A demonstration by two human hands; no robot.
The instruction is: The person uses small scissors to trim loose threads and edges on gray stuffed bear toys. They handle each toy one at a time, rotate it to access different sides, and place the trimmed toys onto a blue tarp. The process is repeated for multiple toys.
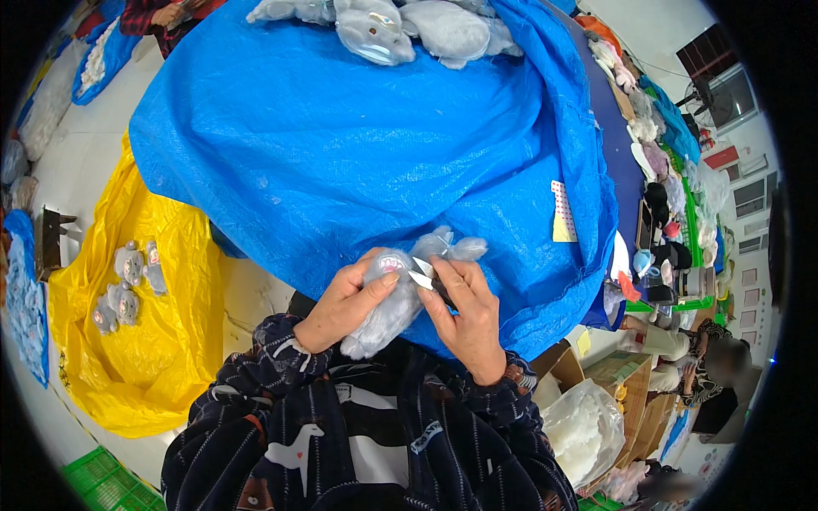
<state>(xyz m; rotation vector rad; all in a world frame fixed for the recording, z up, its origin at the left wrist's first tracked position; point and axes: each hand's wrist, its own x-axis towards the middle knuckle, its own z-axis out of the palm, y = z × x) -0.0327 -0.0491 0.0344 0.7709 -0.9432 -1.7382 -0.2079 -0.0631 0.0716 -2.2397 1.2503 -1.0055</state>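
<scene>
A grey plush toy is gripped in my left hand, its body lying along my fingers and over the near edge of the blue sheet. In my right hand is a pair of small thread snips. Their two pale blades point left and stand apart, close beside the toy's side. Just beyond the blades lies grey plush with a light ribbon; whether it belongs to the held toy I cannot tell. The snips' handles are mostly hidden by my fingers.
A blue sheet covers the table, with several grey plush toys at its far edge and a dotted paper at right. Several small toys lie on a yellow sheet at left. A bag of white stuffing stands lower right. Other people work nearby.
</scene>
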